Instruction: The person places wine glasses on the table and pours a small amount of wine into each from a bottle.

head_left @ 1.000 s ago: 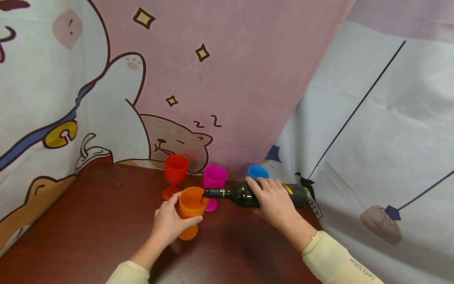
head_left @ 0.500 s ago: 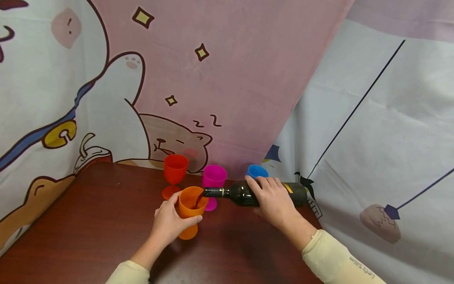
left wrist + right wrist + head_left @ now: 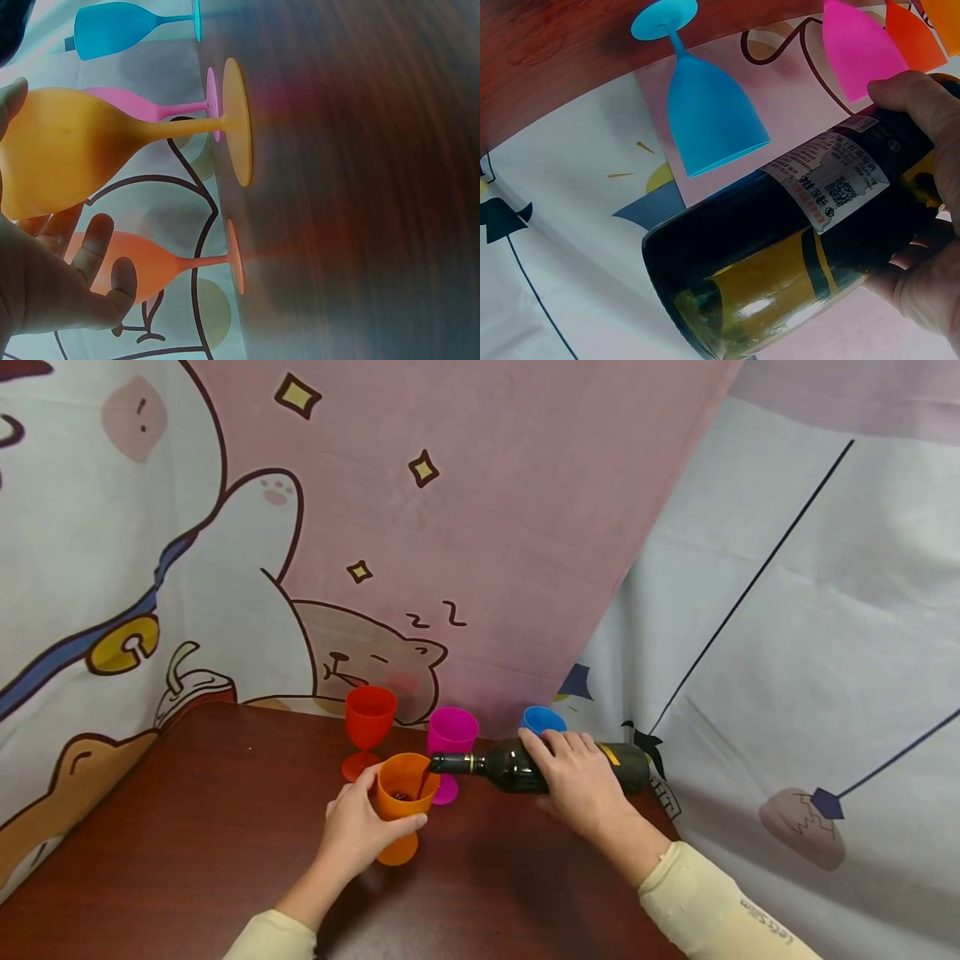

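My left hand (image 3: 358, 828) grips the bowl of an orange goblet (image 3: 403, 808), thumb and fingers on opposite sides of it, keeping it upright. Around the body of a dark wine bottle (image 3: 512, 768) curls my right hand (image 3: 583, 785). The bottle lies nearly level, its mouth over the goblet's right rim. A thin dark red stream (image 3: 422, 783) runs from it into the goblet, where dark bubbly liquid (image 3: 402, 796) shows at the bottom. A torn white label (image 3: 832, 180) is visible in the right wrist view. Some left fingers (image 3: 96, 244) spread behind the bowl.
Behind the orange goblet stand a red goblet (image 3: 371, 718) and a magenta goblet (image 3: 453, 731). A blue goblet (image 3: 543, 720) is partly hidden behind the bottle and right hand. Printed cloth (image 3: 525, 527) hangs along the back of the brown table (image 3: 187, 827).
The red stream has grown from a trickle at the bottle's mouth to a steady pour. Dark liquid now shows in the orange goblet. Both hands have stayed nearly still.
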A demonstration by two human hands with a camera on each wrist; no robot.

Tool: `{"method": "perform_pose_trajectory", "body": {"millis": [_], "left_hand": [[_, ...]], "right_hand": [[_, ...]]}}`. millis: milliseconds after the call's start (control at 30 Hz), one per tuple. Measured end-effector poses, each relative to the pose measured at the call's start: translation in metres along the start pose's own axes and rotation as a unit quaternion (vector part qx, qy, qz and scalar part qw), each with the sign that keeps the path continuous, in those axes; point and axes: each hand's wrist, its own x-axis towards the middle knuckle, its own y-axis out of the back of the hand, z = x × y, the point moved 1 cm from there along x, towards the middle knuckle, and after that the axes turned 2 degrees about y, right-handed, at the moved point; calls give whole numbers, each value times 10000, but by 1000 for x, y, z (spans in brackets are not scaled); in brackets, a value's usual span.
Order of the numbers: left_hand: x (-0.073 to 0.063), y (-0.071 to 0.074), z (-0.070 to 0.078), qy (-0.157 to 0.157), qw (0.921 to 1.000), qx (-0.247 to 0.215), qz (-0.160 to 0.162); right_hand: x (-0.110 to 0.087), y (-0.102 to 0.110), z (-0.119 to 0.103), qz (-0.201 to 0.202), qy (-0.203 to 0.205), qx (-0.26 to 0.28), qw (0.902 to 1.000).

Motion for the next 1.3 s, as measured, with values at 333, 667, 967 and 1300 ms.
{"method": "perform_pose_trajectory", "body": {"millis": [333,667,967,1300], "left_hand": [[0,0,0,-29,10000,43,42],[2,0,-1,-63,9999,67,46],[3,0,0,-90,9999,53,46],[-1,-1,-1,28,10000,60,11]], "right_hand": [[1,0,0,-49,15,-30,10000],[0,0,0,-109,9,-50,9999],[-1,-7,-8,-94,-267,361,9989],[-1,-16,-32,-699,-1370,1995,9678]]}}
